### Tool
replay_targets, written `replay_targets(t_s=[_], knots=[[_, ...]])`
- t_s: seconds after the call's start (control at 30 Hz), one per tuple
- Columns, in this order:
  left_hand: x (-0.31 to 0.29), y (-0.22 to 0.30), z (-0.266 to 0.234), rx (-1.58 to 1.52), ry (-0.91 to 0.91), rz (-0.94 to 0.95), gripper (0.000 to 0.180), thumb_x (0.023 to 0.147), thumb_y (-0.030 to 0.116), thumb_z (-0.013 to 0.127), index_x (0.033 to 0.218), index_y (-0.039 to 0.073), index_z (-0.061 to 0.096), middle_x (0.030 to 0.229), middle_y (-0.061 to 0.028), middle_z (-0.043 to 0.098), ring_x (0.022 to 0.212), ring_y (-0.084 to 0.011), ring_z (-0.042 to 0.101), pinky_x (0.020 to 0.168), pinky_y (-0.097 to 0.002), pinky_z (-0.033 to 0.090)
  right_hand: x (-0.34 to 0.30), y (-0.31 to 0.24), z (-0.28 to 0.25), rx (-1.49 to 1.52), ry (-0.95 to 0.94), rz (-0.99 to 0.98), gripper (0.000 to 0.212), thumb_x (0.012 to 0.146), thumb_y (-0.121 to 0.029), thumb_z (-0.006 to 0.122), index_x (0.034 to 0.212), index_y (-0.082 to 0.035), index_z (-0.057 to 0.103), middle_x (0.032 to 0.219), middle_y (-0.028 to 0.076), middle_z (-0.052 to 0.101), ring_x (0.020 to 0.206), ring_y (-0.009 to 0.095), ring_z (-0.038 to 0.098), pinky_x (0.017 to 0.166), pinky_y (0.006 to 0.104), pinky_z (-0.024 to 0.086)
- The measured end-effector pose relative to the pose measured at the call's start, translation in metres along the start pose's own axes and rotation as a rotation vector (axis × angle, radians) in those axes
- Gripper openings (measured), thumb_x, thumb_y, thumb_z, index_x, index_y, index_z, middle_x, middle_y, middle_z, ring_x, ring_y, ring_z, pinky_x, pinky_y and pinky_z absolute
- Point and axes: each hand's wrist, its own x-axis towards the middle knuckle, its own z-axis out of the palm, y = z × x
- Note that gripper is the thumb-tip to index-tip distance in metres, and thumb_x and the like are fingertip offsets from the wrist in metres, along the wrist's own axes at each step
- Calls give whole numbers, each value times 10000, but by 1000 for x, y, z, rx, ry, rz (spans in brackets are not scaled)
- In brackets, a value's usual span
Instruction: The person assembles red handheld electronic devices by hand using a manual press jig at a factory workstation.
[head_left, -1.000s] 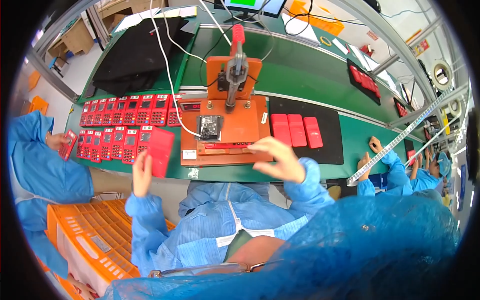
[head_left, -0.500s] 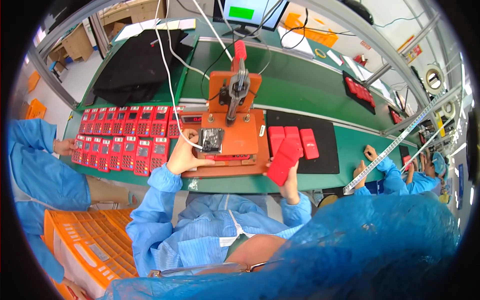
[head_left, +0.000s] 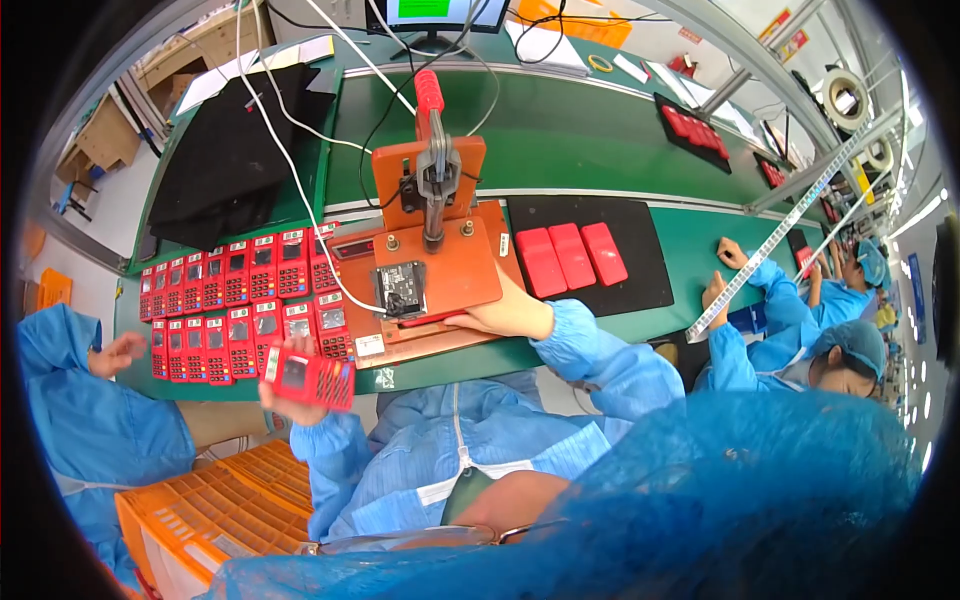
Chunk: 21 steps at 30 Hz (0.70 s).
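Observation:
My left hand (head_left: 293,408) holds a red payment terminal (head_left: 310,380) in front of the bench edge, its screen and keypad facing up. My right hand (head_left: 515,312) reaches to the right side of an orange clamp fixture (head_left: 475,265). Its thumb lies along the front, against a red terminal (head_left: 428,320) that shows only as a thin edge under the fixture's plate; the other fingers are hidden behind the plate. A black circuit board (head_left: 400,288) sits on top of the plate. Two rows of red terminals (head_left: 238,270) lie face up to the left.
Three red terminals (head_left: 570,255) lie face down on a black mat (head_left: 640,270) at right. Cables hang over the fixture. An orange crate (head_left: 225,490) stands below left. A co-worker's hand (head_left: 120,353) is at the left bench end; other co-workers sit at right, beside a metal bar (head_left: 770,250).
My left hand has left the fixture and moved down-left with a terminal. My right hand has gone left to the fixture with the terminal it held. The co-worker's hand has lifted off the terminals.

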Motion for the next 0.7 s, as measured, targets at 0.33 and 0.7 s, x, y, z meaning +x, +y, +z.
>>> replay_targets(t_s=[0.33,0.7], knots=[[-52,58,-18,-187,-253,-116,484,798,339,557,1126,23,395,823,-25,364,734,-128,387,712,-288,382,-9,11,-49,222,-204,2,444,819,-260,618,1185,-31,515,1145,209,529,1040,368,516,901,433,426],[-14,-19,145,215,-721,-292,547,579,285,771,903,115,364,790,4,402,688,-114,423,671,-266,351,161,-12,-130,796,555,24,495,942,-214,486,1344,-4,288,937,59,584,842,120,543,736,250,434]])
